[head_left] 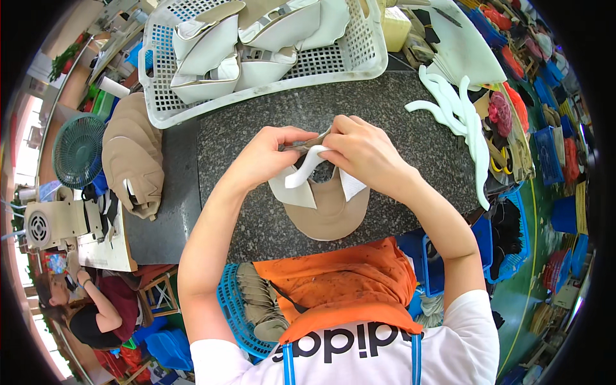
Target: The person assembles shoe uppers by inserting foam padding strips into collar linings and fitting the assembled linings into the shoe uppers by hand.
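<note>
In front of me on the dark speckled stone slab (256,224) lies a beige shoe upper (327,208) with white lining, its rounded toe end toward me. My left hand (273,154) pinches the collar edge on the left between thumb and fingers. With fingers closed, my right hand (362,149) grips the far collar edge and a curved white strip (307,169) at its upper end. The strip's free end hangs across the upper's opening. Fingers hide part of the collar.
A white plastic basket (160,96) of pale uppers stands at the far side. Curved pale-green strips (443,106) lie on the right. A stack of beige uppers (133,154) sits left, near a green fan (78,149). Another person (106,314) sits at lower left.
</note>
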